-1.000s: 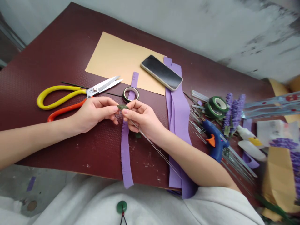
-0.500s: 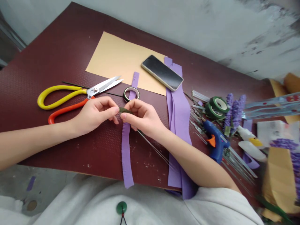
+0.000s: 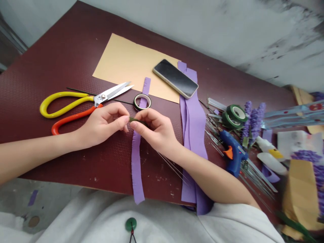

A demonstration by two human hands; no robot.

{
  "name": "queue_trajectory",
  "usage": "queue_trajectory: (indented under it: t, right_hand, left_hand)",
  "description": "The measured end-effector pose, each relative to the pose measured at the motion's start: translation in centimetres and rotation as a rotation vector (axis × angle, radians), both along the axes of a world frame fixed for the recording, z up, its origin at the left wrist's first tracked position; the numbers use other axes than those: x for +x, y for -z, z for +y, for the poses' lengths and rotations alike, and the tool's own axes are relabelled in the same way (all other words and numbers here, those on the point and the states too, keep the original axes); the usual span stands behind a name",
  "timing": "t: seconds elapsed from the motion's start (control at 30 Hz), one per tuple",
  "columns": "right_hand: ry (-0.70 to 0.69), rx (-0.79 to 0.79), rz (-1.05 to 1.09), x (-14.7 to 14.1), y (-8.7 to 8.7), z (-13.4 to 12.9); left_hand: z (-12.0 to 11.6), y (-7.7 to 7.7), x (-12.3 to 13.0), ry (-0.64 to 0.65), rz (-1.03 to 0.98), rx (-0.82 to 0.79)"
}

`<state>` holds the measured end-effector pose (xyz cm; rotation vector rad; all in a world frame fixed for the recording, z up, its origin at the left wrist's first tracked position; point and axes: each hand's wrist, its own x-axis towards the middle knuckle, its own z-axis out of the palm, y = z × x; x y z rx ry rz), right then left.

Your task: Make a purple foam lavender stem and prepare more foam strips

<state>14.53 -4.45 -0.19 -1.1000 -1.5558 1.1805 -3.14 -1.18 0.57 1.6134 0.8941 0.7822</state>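
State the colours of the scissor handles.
The scissors have one yellow and one orange-red handle, seen in the head view.

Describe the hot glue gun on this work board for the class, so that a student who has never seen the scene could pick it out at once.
Start at the dark red board and move right, past the wide purple strips. Just below the two rolls of green tape lies a blue hot glue gun, the only blue tool there, marked by its bright orange trigger.

One head-worn camera looks forward and down onto the maroon worktable (image 3: 60, 64).
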Motion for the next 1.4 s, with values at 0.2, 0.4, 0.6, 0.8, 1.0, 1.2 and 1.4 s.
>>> queue_trajectory:
  t: [0.2, 0.4, 0.6, 0.8, 1.0, 1.2, 1.4]
  right_hand:
    - [-0.147, -0.422, 0.329, 0.0, -0.4, 0.4]
    - [-0.267, -0.582, 0.402, 0.3, -0.3, 0.9]
    - [-0.238, -0.488, 0.322, 0.3, 0.0, 1.1]
    - [-0.105, -0.229, 0.11, 0.5, 0.1, 0.8]
    - [-0.065, -0.095, 0.046, 0.2, 0.2, 0.3]
    - [-0.047, -0.092, 0.057, 0.0, 0.4, -0.1]
    - [-0.057, -0.044, 0.02, -0.1, 0.5, -0.4]
  left_hand:
    - [-0.2, -0.5, -0.1, 0.011, 0.003, 0.091]
    - [-0.3, -0.4, -0.1, 0.044, 0.004, 0.108]
    - [0.0, -0.3, -0.3, 0.08, 0.085, 0.11]
    - [0.1, -0.3, -0.3, 0.031, 0.248, 0.118]
    - [0.1, -0.5, -0.3, 0.053, 0.263, 0.128]
    - [0.2, -0.4, -0.4, 0.087, 0.261, 0.169]
    - [0.4, -0.2, -0.6, 0.095, 0.283, 0.13]
